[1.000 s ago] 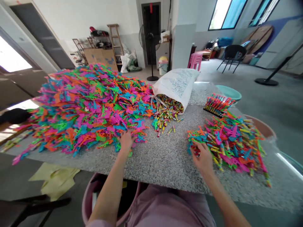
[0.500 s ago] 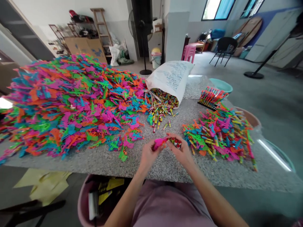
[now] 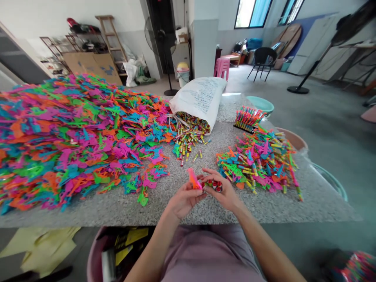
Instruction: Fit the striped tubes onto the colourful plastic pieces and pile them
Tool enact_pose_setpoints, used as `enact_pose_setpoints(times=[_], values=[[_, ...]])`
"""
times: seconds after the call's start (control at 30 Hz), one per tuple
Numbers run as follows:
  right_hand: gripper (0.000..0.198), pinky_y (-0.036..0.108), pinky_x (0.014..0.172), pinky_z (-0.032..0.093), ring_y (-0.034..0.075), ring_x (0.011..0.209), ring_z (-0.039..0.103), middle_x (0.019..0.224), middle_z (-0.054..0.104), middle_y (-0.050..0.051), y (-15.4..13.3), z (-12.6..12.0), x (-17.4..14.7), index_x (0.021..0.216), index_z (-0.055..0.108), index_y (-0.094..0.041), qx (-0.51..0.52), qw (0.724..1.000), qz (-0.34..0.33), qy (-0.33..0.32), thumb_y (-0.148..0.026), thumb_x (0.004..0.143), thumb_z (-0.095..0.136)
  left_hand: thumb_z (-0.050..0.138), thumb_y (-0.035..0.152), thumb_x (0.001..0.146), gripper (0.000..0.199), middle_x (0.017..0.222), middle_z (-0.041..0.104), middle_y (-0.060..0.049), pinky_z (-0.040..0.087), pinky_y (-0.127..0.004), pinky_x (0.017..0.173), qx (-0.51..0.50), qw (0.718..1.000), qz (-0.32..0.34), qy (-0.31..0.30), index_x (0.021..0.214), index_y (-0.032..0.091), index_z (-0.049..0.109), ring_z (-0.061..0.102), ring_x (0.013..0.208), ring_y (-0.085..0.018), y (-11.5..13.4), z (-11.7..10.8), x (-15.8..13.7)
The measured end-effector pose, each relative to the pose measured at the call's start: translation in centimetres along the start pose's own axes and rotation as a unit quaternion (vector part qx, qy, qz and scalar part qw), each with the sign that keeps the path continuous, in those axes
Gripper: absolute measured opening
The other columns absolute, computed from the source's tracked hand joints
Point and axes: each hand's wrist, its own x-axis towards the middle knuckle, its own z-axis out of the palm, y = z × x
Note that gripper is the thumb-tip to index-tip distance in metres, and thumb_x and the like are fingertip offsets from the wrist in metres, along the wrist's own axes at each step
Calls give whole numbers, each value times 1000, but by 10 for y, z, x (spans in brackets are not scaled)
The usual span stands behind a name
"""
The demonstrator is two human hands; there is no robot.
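Note:
Just above the table's front edge, my left hand (image 3: 182, 200) is closed on flat toy-shaped plastic pieces (image 3: 192, 178), pink and orange, tilted upward and slightly blurred. My right hand (image 3: 225, 194) curls around several short printed tubes (image 3: 216, 185) with red ends facing me. Its forefinger is raised, and its other fingertips meet the left hand at the base of the plastic pieces. Whether a tube is joined to them there is hidden by the fingers. To the right lies a heap of plastic pieces with tubes attached (image 3: 261, 160).
A large mound of bright plastic pieces (image 3: 85, 145) covers the left of the stone table (image 3: 164, 213). A white sack (image 3: 201, 96) spills small tubes (image 3: 189, 137). Behind the right heap stands a black rack of finished pieces (image 3: 246, 119). A pink tub (image 3: 95, 250) is below the edge.
The view has swung right. The pink piece, lying sideways between both hands before, now points upward in my left hand. My right forefinger has lifted away from it.

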Motion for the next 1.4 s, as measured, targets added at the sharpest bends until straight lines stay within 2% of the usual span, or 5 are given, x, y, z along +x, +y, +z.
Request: enact_pose_setpoints(times=[0.33,0.47,0.67,1.07,1.4], values=[[12,30,72,47,18,80,60,86,65,2,2,0,-14,92,68,-22,-70,991,30,107,-29,84,64,78,31,71,21,80,67,0,49,-24,72,72,984,145,77,84,16,70,58,71,-9,-18,9,12],[11,30,75,47,18,83,60,88,65,3,1,8,-17,91,66,-21,-95,978,27,184,-29,87,61,79,23,69,15,78,66,1,47,-24,75,58,980,171,89,79,16,70,58,73,-9,-23,12,13],[11,30,75,47,18,83,60,89,64,4,-2,13,-15,91,65,-21,-106,971,38,209,-30,87,60,79,24,68,15,76,67,1,47,-24,75,72,972,194,108,78,17,70,59,73,-10,-26,14,13],[9,30,73,49,17,82,59,88,61,3,-12,19,-8,91,65,-22,-165,960,-17,226,-22,88,57,80,25,66,13,79,71,0,48,-23,79,-11,959,252,127,76,19,74,62,76,-10,-41,27,23],[18,31,76,51,19,86,61,93,61,5,1,19,-11,99,65,-23,-193,952,-79,225,-17,87,54,79,26,68,13,77,70,0,47,-25,75,51,951,264,152,77,19,73,60,73,-11,-38,24,25]])
